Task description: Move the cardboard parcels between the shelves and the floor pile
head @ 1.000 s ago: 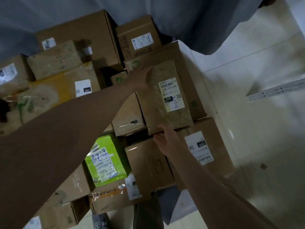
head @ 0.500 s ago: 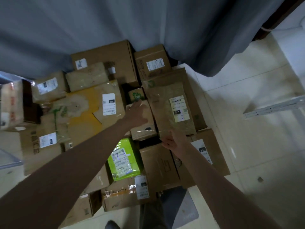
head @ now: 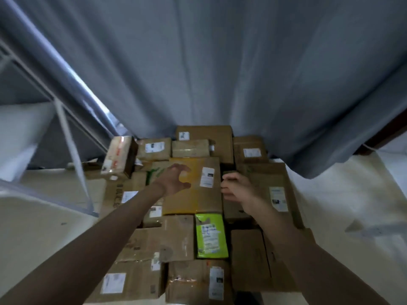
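Observation:
A pile of cardboard parcels covers the floor in front of me. My left hand (head: 176, 179) hovers over a large yellow-brown parcel (head: 193, 201) in the middle of the pile, fingers and thumb spread in a claw, holding nothing. My right hand (head: 235, 188) hangs beside that parcel's right edge with loosely curled fingers, also empty. Just right of it lies a flat brown parcel (head: 277, 183) with a white label. Nearer to me sits a bright green parcel (head: 211, 236). A taped box (head: 119, 157) stands at the pile's far left.
A grey curtain (head: 220, 62) hangs behind the pile. A metal shelf frame (head: 68, 137) stands at the left, its lower shelf edge (head: 44, 199) near my left arm. Pale floor tiles (head: 352, 194) lie to the right, with a blurred shelf part (head: 378, 227) there.
Both hands have come off the flat labelled parcel, which stays on the pile. They now hover higher, near the yellow-brown parcel. The view has tilted up, showing more curtain and the shelf frame.

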